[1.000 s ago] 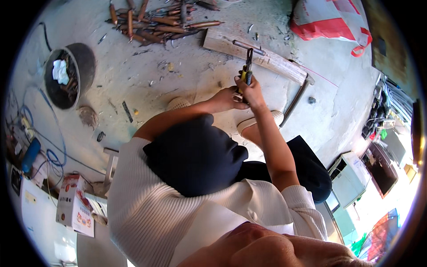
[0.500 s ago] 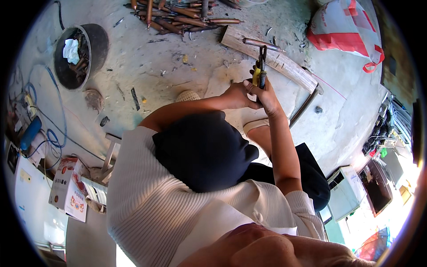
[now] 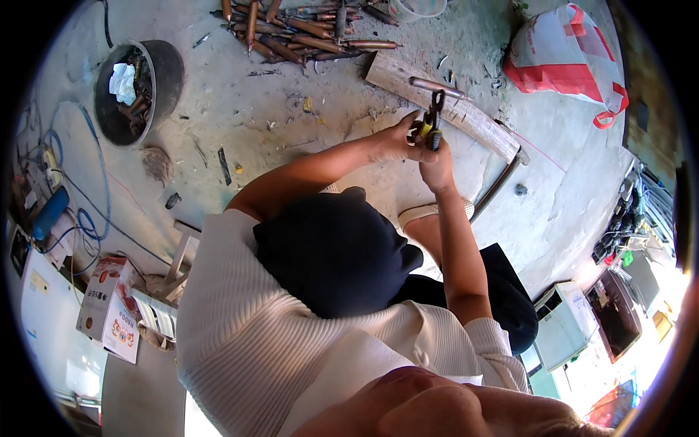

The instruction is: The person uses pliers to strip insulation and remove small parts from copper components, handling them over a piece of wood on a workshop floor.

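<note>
Both my hands are on black-and-yellow pliers: my left hand grips the handles from the left, and my right hand wraps round their lower end, partly hiding it. The jaws point away from me, over a wooden plank lying on the floor. A metal cylinder lies across the plank just beyond the jaws; whether they touch it I cannot tell. A hammer-like tool with a long dark handle lies by the plank's right end.
A pile of copper cylinders lies beyond the plank, near a clear tub. A dark bucket of scrap stands left, near hoses. A red-and-white bag is upper right. Boxes and old appliances line the sides.
My left hand has moved up along the pliers toward the plank, its fingers now higher on the handles. The pliers sit slightly further right in view, and the whole scene has shifted a little.
</note>
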A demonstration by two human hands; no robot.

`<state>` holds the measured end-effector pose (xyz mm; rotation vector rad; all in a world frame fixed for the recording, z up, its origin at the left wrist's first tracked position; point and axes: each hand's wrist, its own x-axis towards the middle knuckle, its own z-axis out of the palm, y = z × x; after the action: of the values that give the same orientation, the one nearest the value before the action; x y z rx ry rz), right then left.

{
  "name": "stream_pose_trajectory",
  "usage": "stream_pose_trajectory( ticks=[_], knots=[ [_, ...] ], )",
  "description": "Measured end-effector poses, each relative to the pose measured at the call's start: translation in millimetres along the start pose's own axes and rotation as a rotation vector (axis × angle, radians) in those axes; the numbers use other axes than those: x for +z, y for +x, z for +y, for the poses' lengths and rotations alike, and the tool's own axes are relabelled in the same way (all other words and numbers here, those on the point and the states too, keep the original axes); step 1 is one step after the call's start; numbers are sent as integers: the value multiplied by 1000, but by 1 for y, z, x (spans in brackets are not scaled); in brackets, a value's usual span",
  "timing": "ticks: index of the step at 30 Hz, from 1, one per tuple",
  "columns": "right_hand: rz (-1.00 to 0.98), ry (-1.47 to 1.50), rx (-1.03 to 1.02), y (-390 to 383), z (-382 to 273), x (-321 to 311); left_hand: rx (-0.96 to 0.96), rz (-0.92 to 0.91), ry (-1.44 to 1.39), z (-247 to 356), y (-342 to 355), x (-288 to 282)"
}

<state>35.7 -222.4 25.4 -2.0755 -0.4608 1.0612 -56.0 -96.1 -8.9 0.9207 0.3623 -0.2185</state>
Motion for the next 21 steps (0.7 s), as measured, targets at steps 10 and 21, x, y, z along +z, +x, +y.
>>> stream_pose_trajectory(
  ticks=[10, 21],
  knots=[
    [25, -152, -96, -4, 4, 21, 0, 191, 217, -1, 12, 13],
    [45, -248, -40, -3, 5, 28, 7, 253, 312, 0, 5, 9]
  ],
)
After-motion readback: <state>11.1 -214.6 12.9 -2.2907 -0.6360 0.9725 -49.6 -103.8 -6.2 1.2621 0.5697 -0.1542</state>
